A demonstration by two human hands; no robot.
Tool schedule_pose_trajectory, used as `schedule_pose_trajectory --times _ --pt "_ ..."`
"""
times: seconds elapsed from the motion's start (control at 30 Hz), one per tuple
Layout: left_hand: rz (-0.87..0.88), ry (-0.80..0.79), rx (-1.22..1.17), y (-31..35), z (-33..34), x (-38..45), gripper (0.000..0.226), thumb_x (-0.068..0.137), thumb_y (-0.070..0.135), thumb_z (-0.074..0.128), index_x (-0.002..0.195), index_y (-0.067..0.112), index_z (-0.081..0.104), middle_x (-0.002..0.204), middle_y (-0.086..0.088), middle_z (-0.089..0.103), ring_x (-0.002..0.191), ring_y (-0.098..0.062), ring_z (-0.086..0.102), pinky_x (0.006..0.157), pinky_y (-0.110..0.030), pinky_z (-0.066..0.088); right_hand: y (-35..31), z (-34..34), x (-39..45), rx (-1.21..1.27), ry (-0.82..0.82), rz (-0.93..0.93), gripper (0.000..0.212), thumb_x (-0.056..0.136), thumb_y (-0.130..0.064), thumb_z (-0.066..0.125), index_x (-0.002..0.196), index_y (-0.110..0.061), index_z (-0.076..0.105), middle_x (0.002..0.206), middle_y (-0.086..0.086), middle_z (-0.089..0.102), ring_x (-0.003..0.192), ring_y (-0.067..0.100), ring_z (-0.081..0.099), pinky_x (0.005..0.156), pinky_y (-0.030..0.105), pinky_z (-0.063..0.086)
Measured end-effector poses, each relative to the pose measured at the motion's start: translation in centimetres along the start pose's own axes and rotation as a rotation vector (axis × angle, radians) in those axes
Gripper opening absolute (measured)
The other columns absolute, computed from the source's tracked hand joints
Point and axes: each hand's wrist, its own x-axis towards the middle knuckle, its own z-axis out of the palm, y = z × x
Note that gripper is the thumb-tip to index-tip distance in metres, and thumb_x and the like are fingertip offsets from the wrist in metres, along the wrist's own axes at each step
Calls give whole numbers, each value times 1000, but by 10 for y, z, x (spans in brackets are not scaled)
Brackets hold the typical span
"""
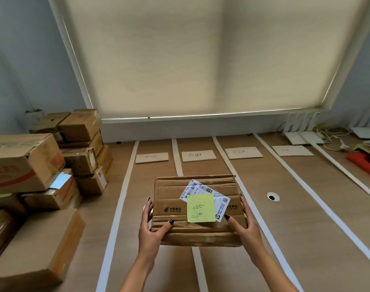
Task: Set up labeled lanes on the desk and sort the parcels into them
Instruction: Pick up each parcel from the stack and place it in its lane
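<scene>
Cardboard parcel (pixel 195 209) held over taped lanes, awaiting its slot.

Stacked parcels (pixel 42 169) wait unsorted at far left of the bench (pixel 306 207). Left hand (pixel 152 226) and right hand (pixel 244 222) curl round the parcel's short ends, thumbs on top, lifting it above the tape strip (pixel 197 266) between the two leftmost lanes, probably to read its yellow note (pixel 201 208). Long axis runs left-right; label side faces up. Lane cards (pixel 198 155) lie beyond.
</scene>
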Motion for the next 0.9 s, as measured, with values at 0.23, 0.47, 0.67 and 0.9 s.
schedule_pose_trajectory --times 0.23,0.47,0.67,0.9 --pt "-27 36 15 -6 130 -36 79 80 4 69 142 34 32 130 2 51 109 -13 56 68 -16 54 10 -133 33 17 -92 -37 73 85 -11 66 137 -47 30 134 -6 51 112 10 56 86 25 51" --pt "-29 26 74 -3 212 -53 72 83 9 67 138 41 34 134 4 46 115 -14 52 79 -23 52 9 -218 60 -39 -126 -51 69 86 -12 64 138 -42 31 131 -3 50 109 9 55 75 19 53" --pt "1 -61 148 -10 265 -39 66 86 12 64 136 44 35 138 1 42 119 -20 49 86 -29 52 4 -270 64 -136 -46 -104 71 83 -12 68 137 -39 32 130 -12 43 114 8 48 73 5 45" --pt "-13 -176 144 -20 372 -30 64 85 10 64 135 40 38 135 -1 46 116 -20 52 82 -28 55 16 -367 86 -192 108 -101 62 80 -8 70 129 -36 44 128 -5 42 111 7 46 82 9 36"
